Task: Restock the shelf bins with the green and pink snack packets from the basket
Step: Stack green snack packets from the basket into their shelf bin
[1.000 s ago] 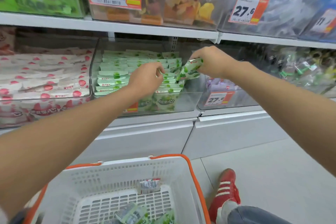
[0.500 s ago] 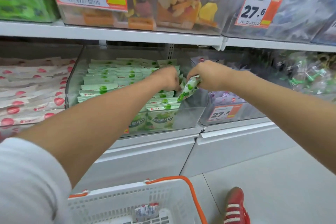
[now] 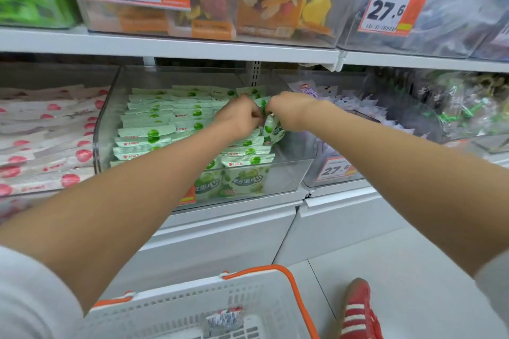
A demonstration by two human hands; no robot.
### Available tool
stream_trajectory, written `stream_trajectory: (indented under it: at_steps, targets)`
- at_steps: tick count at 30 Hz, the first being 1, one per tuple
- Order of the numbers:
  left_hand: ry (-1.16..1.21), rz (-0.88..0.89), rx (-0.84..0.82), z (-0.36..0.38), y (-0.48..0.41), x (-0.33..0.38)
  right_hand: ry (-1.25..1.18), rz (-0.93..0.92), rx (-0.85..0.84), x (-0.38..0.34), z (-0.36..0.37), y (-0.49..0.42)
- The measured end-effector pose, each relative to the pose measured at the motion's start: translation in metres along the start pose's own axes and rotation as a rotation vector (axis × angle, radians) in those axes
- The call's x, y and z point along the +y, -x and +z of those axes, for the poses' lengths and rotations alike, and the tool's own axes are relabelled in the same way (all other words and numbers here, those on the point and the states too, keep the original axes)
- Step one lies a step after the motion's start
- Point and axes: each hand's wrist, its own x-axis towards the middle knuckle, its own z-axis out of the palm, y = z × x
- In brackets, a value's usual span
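Far L on my feed: pink packets [image 3: 41, 146] lie stacked flat in their bin, just beside the clear green bin [image 3: 106, 129]. The green bin sits on the lower shelf under the white upper shelf [image 3: 165, 48]. It holds green packets [image 3: 154, 118] in flat rows, w/ a couple standing upright against the front wall.

L hand [image 3: 239, 118] reaches over the R side of those rows. Its fingers are curled, tips right up against the held packet [image 3: 273, 129]; can't tell if they actually pinch it. That packet is green, tilted on edge, at the bin's R end above the stack. R hand [image 3: 289, 110] is curled round it from the R side, gripping it. Both hands are nearly touching.

Next bin R holds purple packets [image 3: 344, 102], w/ a 27.6 price tag [image 3: 334, 169] on its front. Far R bin is blurred; I see green-and-clear wrappers [image 3: 468, 110] and no more detail.

Bottom of view, L to R: white basket [image 3: 261, 292] w/ an orange rim, one small packet [image 3: 224, 320] lying inside, colour unclear. Then a red shoe [image 3: 358, 311] on the grey floor, just beside the basket.
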Motion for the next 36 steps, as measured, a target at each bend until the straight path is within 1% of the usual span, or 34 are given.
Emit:
stream_trajectory:
  at_steps: [5, 8, 11, 14, 17, 23, 25, 31, 34, 36]
  targets:
    - [0.213, 0.0, 0.037, -0.002, 0.007, -0.006, -0.098, 0.006, -0.026, -0.003, 0.011, -0.012]
    - [0.264, 0.009, -0.008, -0.008, 0.012, -0.008, -0.104, 0.024, -0.004, 0.001, 0.014, -0.015]
    - [0.163, 0.023, -0.052, -0.008, 0.014, -0.006, -0.047, 0.013, -0.015, -0.006, 0.023, -0.014]
    - [0.083, 0.023, -0.034, -0.004, 0.012, -0.002, 0.007, 0.006, 0.001, -0.006, 0.024, -0.012]
    - [0.076, 0.01, -0.026, -0.002, 0.01, -0.003, 0.005, 0.002, 0.012, -0.002, 0.02, -0.011]
    - [0.069, 0.022, -0.083, -0.007, 0.003, -0.01, -0.053, 0.029, 0.042, 0.001, 0.025, -0.016]
    - [0.079, 0.021, -0.072, -0.006, 0.002, -0.012, -0.036, 0.028, 0.054, -0.002, 0.027, -0.016]
    - [0.176, -0.07, -0.047, -0.001, 0.001, -0.012, -0.041, 0.034, 0.053, -0.004, 0.026, -0.015]
    - [0.152, -0.061, -0.024, 0.001, 0.005, -0.013, -0.054, 0.073, 0.119, -0.003, 0.025, -0.011]
    - [0.125, -0.052, -0.024, 0.002, 0.011, -0.011, -0.046, 0.107, 0.128, -0.007, 0.027, -0.006]
